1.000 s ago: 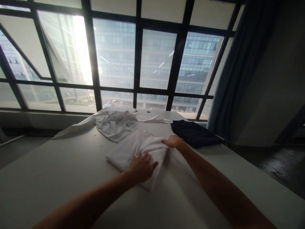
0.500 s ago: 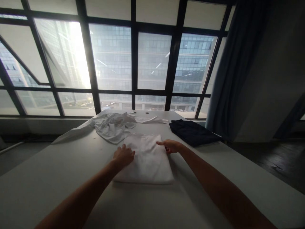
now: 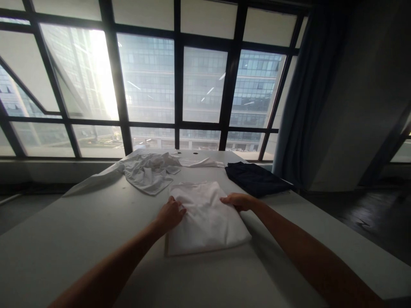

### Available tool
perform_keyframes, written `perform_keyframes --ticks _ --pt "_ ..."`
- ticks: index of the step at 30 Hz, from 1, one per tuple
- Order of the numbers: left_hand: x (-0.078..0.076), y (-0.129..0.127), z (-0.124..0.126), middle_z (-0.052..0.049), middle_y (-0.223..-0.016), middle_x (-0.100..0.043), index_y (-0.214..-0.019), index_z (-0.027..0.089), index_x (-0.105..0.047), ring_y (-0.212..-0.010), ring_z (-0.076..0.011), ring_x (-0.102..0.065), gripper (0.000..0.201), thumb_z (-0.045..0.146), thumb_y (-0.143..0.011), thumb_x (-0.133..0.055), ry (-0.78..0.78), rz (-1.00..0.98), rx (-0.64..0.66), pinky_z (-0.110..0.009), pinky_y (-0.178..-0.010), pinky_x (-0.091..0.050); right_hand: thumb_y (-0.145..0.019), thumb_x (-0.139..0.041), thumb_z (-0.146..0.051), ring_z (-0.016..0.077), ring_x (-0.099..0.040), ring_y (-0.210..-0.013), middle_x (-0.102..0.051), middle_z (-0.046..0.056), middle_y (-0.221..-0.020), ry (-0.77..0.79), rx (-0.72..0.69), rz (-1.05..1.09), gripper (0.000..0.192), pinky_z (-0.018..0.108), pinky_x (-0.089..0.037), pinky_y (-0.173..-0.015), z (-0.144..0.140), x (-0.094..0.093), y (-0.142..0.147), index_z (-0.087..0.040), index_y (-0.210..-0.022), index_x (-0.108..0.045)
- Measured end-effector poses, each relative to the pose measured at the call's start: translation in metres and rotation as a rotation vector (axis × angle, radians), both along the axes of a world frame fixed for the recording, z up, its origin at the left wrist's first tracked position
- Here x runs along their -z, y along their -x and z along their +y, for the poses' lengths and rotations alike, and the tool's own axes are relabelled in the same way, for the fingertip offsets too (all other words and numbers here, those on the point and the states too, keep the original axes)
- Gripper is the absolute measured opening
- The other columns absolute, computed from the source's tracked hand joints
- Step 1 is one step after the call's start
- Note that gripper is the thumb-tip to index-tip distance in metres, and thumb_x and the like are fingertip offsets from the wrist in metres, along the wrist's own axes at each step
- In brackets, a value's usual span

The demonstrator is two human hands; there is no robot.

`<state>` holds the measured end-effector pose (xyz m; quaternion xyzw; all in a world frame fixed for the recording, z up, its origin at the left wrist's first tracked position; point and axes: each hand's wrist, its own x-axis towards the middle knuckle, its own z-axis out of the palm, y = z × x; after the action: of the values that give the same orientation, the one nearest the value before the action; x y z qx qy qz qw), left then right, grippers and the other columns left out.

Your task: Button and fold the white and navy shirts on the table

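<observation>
A folded white garment [image 3: 205,220] lies flat on the white table [image 3: 80,239] in front of me. My left hand [image 3: 170,214] rests on its left edge, fingers pressing the cloth. My right hand [image 3: 238,201] lies on its right edge, fingers laid over the fabric. Neither hand lifts anything; both touch the folded garment from opposite sides.
A crumpled white garment [image 3: 146,171] lies further back on the left, with another flat white piece [image 3: 201,162] behind. A folded dark garment [image 3: 255,179] sits at the back right. Large windows [image 3: 154,81] and a dark curtain [image 3: 308,98] stand beyond the table.
The folded white garment has been turned from a slanted position to lie roughly square to me. My left hand moved from its near corner to its left edge; my right hand stayed on the right edge.
</observation>
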<state>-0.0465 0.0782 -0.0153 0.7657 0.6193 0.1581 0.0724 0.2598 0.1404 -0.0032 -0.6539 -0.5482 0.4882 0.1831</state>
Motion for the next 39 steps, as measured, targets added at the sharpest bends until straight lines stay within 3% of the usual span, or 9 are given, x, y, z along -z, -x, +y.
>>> perform_keyframes --ticks 5,9,17,23,25,28,31,34,39 --pt "0.005 -0.002 0.000 -0.011 -0.108 -0.066 -0.115 0.016 -0.069 -0.093 -0.0211 -0.066 0.033 0.034 -0.095 -0.050 -0.048 -0.109 0.104 -0.029 -0.086 -0.048 -0.084 -0.072 -0.033 0.0300 -0.067 -0.094 -0.069 0.016 -0.097 -0.326 0.056 -0.433 0.022 0.037 -0.053 -0.081 0.029 -0.025 -0.017 -0.012 -0.086 -0.067" --pt "0.005 -0.008 -0.003 -0.010 -0.117 -0.064 -0.116 0.018 -0.067 -0.092 -0.0208 -0.067 0.032 0.036 -0.095 -0.051 -0.050 -0.046 0.097 -0.029 -0.082 -0.048 -0.091 -0.060 -0.032 0.0331 -0.062 -0.111 -0.066 0.019 -0.114 -0.555 0.125 -0.784 0.024 0.039 -0.048 -0.090 0.058 -0.056 -0.025 -0.013 -0.106 -0.067" --pt "0.005 -0.027 0.040 -0.010 -0.115 -0.063 -0.108 0.020 -0.067 -0.110 -0.0258 -0.056 0.026 0.032 -0.094 -0.048 -0.176 0.183 0.274 -0.036 -0.088 -0.048 -0.095 -0.050 -0.033 0.0270 -0.062 -0.103 -0.067 0.013 -0.112 -0.845 0.198 -0.827 0.029 0.032 -0.047 -0.084 0.110 -0.122 -0.045 -0.017 -0.114 -0.065" --pt "0.019 -0.030 0.060 -0.009 -0.115 -0.062 -0.109 0.019 -0.066 -0.108 -0.0243 -0.055 0.025 0.026 -0.089 -0.053 -0.204 0.031 0.274 -0.039 -0.096 -0.045 -0.092 -0.053 -0.036 0.0303 -0.059 -0.106 -0.066 0.019 -0.111 -0.857 0.242 -0.813 0.035 0.038 -0.045 -0.092 0.150 -0.168 -0.130 -0.011 -0.111 -0.069" --pt "0.022 -0.030 0.061 -0.009 -0.115 -0.062 -0.109 0.018 -0.066 -0.108 -0.0244 -0.054 0.025 0.025 -0.088 -0.054 -0.201 0.013 0.284 -0.039 -0.096 -0.045 -0.090 -0.053 -0.043 0.0376 -0.056 -0.112 -0.065 0.021 -0.115 -0.818 0.321 -0.857 0.040 0.048 -0.044 -0.095 0.160 -0.162 -0.168 -0.018 -0.117 -0.068" --pt "0.022 -0.029 0.063 -0.010 -0.115 -0.062 -0.109 0.018 -0.066 -0.108 -0.0249 -0.054 0.026 0.025 -0.087 -0.054 -0.185 0.003 0.295 -0.039 -0.095 -0.045 -0.091 -0.047 -0.050 0.0450 -0.050 -0.120 -0.058 0.025 -0.126 -0.748 0.446 -0.975 0.051 0.061 -0.037 -0.099 0.171 -0.128 -0.203 -0.020 -0.129 -0.062" --pt "0.020 -0.029 0.065 -0.010 -0.115 -0.062 -0.109 0.019 -0.066 -0.109 -0.0250 -0.054 0.026 0.026 -0.088 -0.054 -0.169 0.000 0.293 -0.039 -0.096 -0.045 -0.095 -0.037 -0.054 0.0447 -0.044 -0.128 -0.047 0.030 -0.138 -0.552 0.441 -1.047 0.062 0.062 -0.030 -0.104 0.175 -0.076 -0.195 -0.012 -0.138 -0.055" --pt "0.019 -0.030 0.064 -0.010 -0.117 -0.062 -0.110 0.021 -0.066 -0.110 -0.0255 -0.054 0.026 0.027 -0.089 -0.053 -0.159 0.013 0.290 -0.040 -0.097 -0.044 -0.095 -0.031 -0.062 0.0444 -0.031 -0.138 -0.034 0.023 -0.151 -0.419 0.351 -1.012 0.071 0.068 -0.020 -0.108 0.174 -0.029 -0.167 -0.016 -0.148 -0.042" --pt "0.018 -0.029 0.066 -0.010 -0.117 -0.063 -0.111 0.020 -0.066 -0.109 -0.0251 -0.055 0.026 0.029 -0.091 -0.051 -0.154 0.027 0.316 -0.038 -0.097 -0.044 -0.092 -0.029 -0.067 0.0470 -0.031 -0.136 -0.035 0.021 -0.152 -0.336 0.257 -0.939 0.073 0.073 -0.021 -0.103 0.170 0.015 -0.163 -0.022 -0.147 -0.046"
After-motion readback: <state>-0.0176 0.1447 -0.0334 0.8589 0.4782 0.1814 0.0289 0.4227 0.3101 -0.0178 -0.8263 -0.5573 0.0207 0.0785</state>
